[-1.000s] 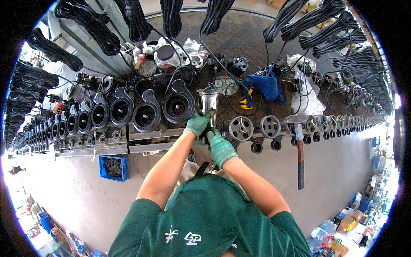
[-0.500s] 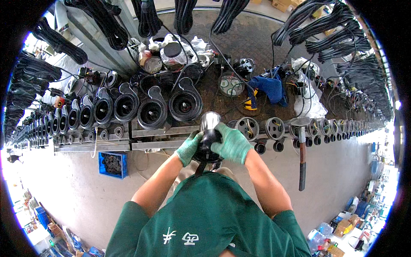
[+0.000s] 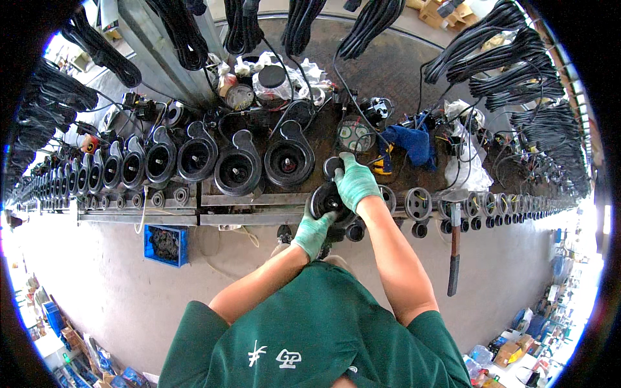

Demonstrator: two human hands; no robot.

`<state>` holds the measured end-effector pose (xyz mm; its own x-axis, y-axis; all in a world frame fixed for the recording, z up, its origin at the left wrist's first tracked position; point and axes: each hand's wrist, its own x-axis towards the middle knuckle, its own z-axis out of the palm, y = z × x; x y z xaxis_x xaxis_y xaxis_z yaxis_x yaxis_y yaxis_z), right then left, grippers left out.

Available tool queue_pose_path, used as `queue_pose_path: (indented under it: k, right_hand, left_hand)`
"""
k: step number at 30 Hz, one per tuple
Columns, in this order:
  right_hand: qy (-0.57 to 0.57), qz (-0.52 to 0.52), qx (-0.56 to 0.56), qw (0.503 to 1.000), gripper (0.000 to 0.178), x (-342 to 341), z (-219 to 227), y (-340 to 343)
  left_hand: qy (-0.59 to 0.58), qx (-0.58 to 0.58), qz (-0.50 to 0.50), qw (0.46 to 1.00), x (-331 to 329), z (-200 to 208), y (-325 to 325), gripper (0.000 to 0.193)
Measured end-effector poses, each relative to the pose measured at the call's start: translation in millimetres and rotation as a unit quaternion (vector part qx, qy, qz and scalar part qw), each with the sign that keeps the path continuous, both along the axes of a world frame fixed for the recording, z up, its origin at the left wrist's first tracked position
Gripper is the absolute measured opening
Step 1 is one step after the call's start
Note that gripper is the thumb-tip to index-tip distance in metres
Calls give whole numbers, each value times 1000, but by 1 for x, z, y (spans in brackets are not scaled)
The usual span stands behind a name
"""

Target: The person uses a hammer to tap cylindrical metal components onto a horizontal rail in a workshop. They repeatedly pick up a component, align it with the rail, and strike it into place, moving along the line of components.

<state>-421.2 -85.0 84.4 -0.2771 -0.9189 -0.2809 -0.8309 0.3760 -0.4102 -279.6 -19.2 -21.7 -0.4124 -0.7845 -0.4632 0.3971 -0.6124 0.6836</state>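
Over the bench's front edge I hold a black round housing (image 3: 328, 202) with its open face up and a small shiny spindle in its middle. My left hand (image 3: 315, 233), in a green glove, grips its lower left rim. My right hand (image 3: 357, 182), gloved too, closes on its upper right side, beside a small black round part (image 3: 333, 167). I cannot tell whether that part is joined to the housing; the right fingertips are partly hidden. Just left stands a similar black housing with a hooked spout (image 3: 288, 161), at the end of a long row.
Grey round motor ends (image 3: 418, 204) line the bench edge on the right, where a hammer (image 3: 455, 246) hangs down. Beyond lie a blue cloth (image 3: 411, 143), yellow-handled pliers (image 3: 384, 158) and white plastic bags (image 3: 467, 161). Black cable bundles (image 3: 372, 29) hang overhead. A blue crate (image 3: 165, 246) is on the floor.
The held housing has turned over: its shiny metal cylinder pointed up before, and now its open black face shows. Both hands have shifted slightly right, the right one farther up.
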Motion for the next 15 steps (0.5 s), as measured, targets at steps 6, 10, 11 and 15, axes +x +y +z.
queue_pose_path:
  k: [6, 10, 11, 15]
  right_hand:
    - [-138, -5, -107, 985, 47, -14, -9, 5]
    - [-258, -12, -129, 958, 48, -21, 7, 32]
    - [-285, -36, -117, 951, 48, -24, 10, 38]
    - [-322, -43, -132, 937, 49, -33, 9, 66]
  left_hand:
    - [-25, 25, 17, 999, -20, -8, -51, 52]
    - [-156, 5, 0, 988, -33, -19, -74, 30]
    - [-140, 27, 1, 990, -35, -14, -77, 29]
    - [-108, 49, 24, 993, -42, 4, -84, 30]
